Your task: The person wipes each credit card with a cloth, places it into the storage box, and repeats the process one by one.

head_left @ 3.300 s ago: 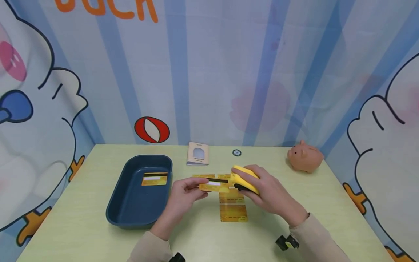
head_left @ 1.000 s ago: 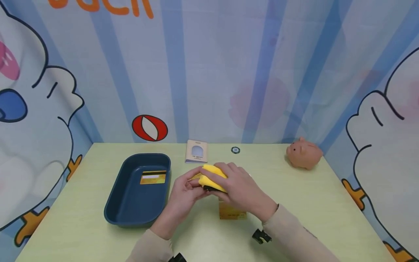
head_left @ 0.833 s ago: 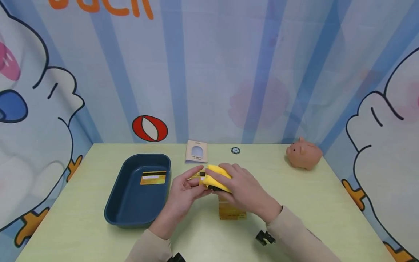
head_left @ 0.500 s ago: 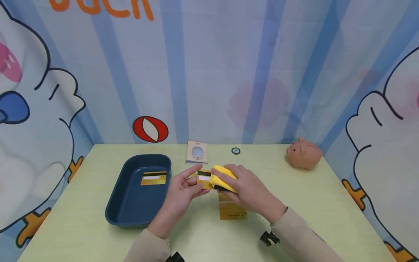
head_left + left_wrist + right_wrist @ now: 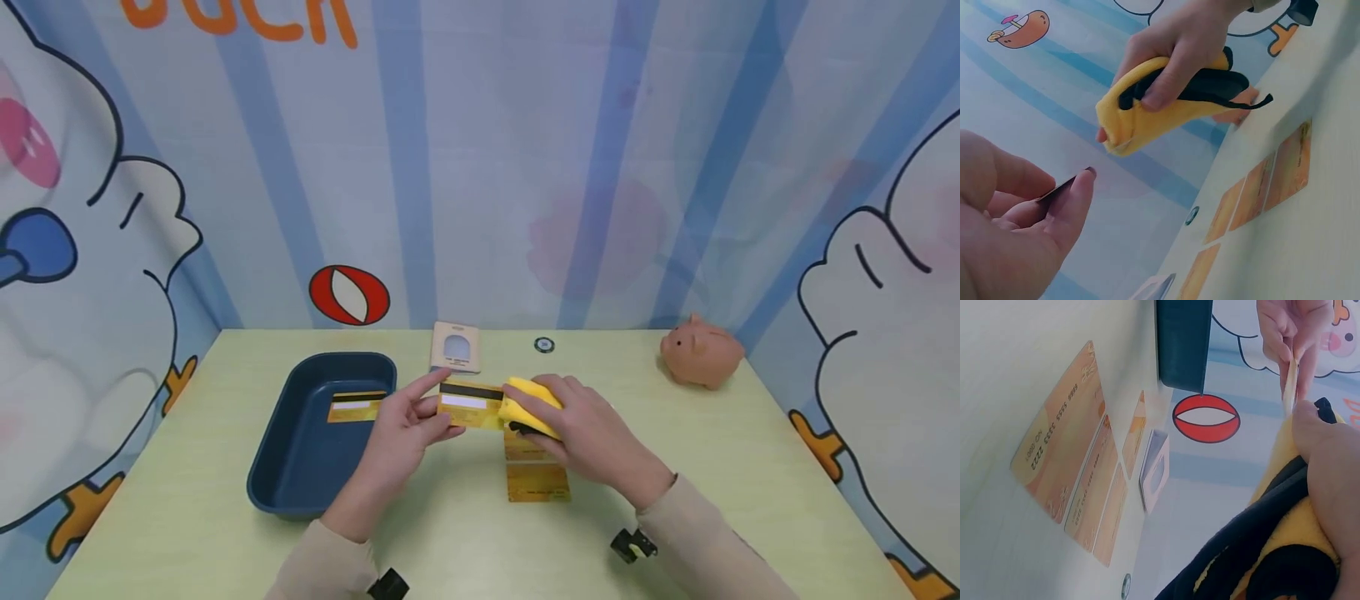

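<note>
In the head view, my left hand (image 5: pixel 397 433) pinches the left end of a gold bank card (image 5: pixel 465 402), its black stripe and white strip facing up. My right hand (image 5: pixel 600 429) grips a soft yellow-and-black fabric item (image 5: pixel 534 402), which overlaps the card's right end. The left wrist view catches the card (image 5: pixel 1059 190) nearly edge-on between thumb and fingers. Below the hands, several more gold cards (image 5: pixel 538 483) lie on the table, partly hidden by the right hand. Their printed numbers show on the nearest card (image 5: pixel 1063 434) in the right wrist view.
A dark blue tray (image 5: pixel 307 475) stands to the left with one gold card (image 5: pixel 351 407) inside. At the back are a pale booklet (image 5: pixel 455 348), a small round chip (image 5: pixel 544 344) and, far right, a pink piggy bank (image 5: pixel 702 353). A printed curtain (image 5: pixel 487 167) hangs behind the table.
The fabric item covered most of the held card one second ago. My right hand has since drawn it rightward, exposing the stripe. My left hand has shifted slightly left with the card.
</note>
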`<control>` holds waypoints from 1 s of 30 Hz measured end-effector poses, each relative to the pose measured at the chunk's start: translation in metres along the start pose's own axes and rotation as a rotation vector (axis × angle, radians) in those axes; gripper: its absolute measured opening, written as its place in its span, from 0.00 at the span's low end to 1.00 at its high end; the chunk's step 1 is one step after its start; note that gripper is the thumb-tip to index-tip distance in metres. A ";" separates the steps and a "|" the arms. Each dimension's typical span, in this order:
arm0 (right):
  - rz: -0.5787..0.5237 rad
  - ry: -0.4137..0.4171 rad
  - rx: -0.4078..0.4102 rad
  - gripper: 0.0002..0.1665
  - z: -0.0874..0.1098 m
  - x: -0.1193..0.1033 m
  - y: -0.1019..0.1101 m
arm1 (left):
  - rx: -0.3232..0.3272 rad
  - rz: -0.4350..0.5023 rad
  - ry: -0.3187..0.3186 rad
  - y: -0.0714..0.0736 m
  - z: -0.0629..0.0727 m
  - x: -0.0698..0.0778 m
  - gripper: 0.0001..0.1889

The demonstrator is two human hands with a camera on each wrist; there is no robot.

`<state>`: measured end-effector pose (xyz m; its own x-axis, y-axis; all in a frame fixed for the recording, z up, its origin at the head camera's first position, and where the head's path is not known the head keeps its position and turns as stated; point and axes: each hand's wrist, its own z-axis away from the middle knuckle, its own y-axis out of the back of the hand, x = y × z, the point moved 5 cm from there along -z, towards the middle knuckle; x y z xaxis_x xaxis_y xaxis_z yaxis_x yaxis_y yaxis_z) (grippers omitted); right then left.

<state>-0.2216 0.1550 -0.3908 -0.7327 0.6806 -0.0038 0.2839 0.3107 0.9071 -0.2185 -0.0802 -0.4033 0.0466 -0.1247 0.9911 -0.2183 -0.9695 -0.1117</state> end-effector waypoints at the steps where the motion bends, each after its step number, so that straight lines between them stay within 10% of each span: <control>1: 0.001 0.003 0.006 0.46 0.001 0.001 0.000 | 0.000 -0.017 0.004 0.002 0.000 0.000 0.33; 16: -0.081 -0.050 0.012 0.44 0.014 0.016 0.001 | 0.121 -0.367 -0.005 0.078 -0.004 0.034 0.30; 30: -0.105 -0.053 0.016 0.45 0.020 0.021 0.001 | 0.214 -0.767 0.150 0.143 -0.024 0.038 0.32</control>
<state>-0.2238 0.1828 -0.3980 -0.7256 0.6774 -0.1212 0.2173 0.3926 0.8937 -0.2710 -0.2183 -0.3802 -0.0270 0.6063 0.7948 0.0128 -0.7948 0.6068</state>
